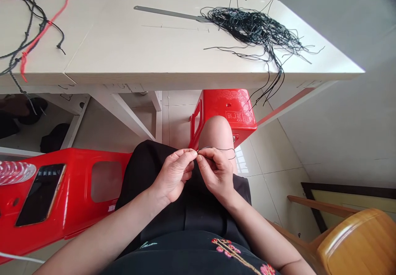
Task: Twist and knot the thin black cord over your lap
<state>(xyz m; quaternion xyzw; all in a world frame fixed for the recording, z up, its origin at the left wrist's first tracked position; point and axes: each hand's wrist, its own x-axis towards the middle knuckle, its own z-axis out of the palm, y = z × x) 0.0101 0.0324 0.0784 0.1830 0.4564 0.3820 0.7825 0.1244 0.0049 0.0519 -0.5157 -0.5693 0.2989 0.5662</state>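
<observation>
Above my lap, my left hand and my right hand meet at their fingertips. Both are closed in a pinch on a thin black cord. A loop of this cord sticks out to the right past my right fingers, over my bare knee. The part between the fingertips is mostly hidden. On the table ahead lies a tangled heap of black cords, with several ends hanging over the front edge. A flat grey metal strip has its right end under that heap.
At the table's left lie braided black cords and a red cord. A red stool stands beneath the table. On another red stool at my left rests a phone. A wooden chair is at right.
</observation>
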